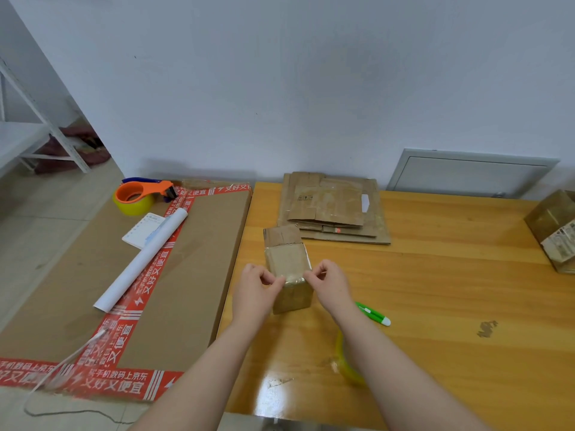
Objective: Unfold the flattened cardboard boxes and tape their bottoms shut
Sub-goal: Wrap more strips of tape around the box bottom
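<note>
A small unfolded cardboard box (289,262) stands on the wooden table (435,306), one flap sticking up at its far end and clear tape shining along its near top edge. My left hand (256,289) pinches that edge at the box's left corner. My right hand (329,283) pinches it at the right corner. A pile of flattened cardboard boxes (336,206) lies behind the box near the wall. A yellowish roll of clear tape (345,359) lies on the table, partly hidden under my right forearm.
A green and white cutter (373,314) lies just right of my right wrist. Another taped box (557,228) stands at the table's right edge. Left of the table lies a large flat carton (193,275) carrying an orange tape dispenser (143,194), a white paper roll (140,262) and a notepad (143,230).
</note>
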